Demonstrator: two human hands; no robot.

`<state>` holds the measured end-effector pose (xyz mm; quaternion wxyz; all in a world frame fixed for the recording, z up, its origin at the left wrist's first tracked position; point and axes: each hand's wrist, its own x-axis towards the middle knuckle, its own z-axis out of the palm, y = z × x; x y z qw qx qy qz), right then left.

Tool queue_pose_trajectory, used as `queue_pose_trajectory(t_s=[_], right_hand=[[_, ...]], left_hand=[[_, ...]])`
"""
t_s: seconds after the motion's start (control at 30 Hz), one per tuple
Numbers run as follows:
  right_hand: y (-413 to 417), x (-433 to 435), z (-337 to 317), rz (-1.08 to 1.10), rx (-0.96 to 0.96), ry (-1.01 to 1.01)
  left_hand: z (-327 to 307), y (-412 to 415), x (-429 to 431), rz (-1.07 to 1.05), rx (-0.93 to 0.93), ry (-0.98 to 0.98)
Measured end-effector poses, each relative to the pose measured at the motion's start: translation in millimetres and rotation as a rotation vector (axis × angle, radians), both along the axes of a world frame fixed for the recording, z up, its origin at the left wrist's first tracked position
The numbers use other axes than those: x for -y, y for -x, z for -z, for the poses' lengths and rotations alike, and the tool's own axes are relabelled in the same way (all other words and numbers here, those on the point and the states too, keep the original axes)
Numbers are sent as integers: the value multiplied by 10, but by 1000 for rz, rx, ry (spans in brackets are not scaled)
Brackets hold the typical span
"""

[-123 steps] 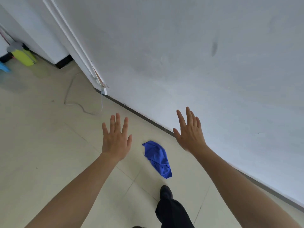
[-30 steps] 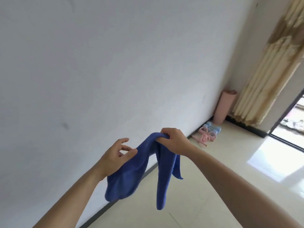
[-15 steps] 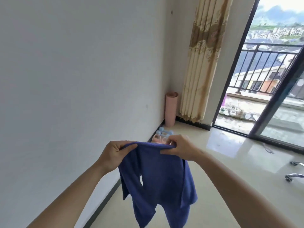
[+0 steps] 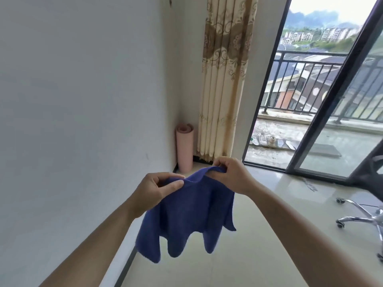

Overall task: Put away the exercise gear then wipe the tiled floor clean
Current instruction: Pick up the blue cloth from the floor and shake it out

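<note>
Two pinches on the blue cloth [image 4: 186,214], top edge: fingers [image 4: 175,184] of left hand [image 4: 153,188] and right hand [image 4: 232,175] clamped. Hangs above the tiled floor [image 4: 259,235]. Looks like the wiping stage; calls for lowering it flat.

You have one view, worn on your head, wide-angle. It faces forward and slightly down, close behind the grips, with both forearms running in from the bottom edge. The left grip [image 4: 157,187] and right grip [image 4: 230,175] sit near mid-frame. Left of the left grip runs the wall [image 4: 72,100]; beyond the grips hangs the curtain [image 4: 223,79]; below them lies the floor [image 4: 259,245]; right of the right grip stands the balcony door [image 4: 323,112].
</note>
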<state>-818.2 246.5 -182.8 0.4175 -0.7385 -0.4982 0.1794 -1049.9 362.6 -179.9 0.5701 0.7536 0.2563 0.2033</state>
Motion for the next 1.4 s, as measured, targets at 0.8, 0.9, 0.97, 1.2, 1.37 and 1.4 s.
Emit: queue_pose_trajectory(t_s=[0.8, 0.9, 0.97, 1.2, 1.37, 1.4], right_hand=[[-4921, -3655, -761, -171, -195, -184], [-5234, -4394, -1012, -197, -97, -241], [-5425, -4917, -1180, -218, -30, -293], [-5854, -6610, -1692, -252, 138, -431], [-6178, -7561, -2106, -244, 427, -491], [-6243, -7729, -2185, -232, 468, -498]], left_hand=[[-828, -4890, -3408, -360, 117, -185], [-1048, -5164, -4001, -472, 147, -295], [-1170, -5323, -4476, -549, 161, -353], [-1605, -5832, -6034, -589, 138, -444], [-2004, -6199, -6902, -665, 90, -625], [-2094, -6267, -7040, -659, 71, -670]])
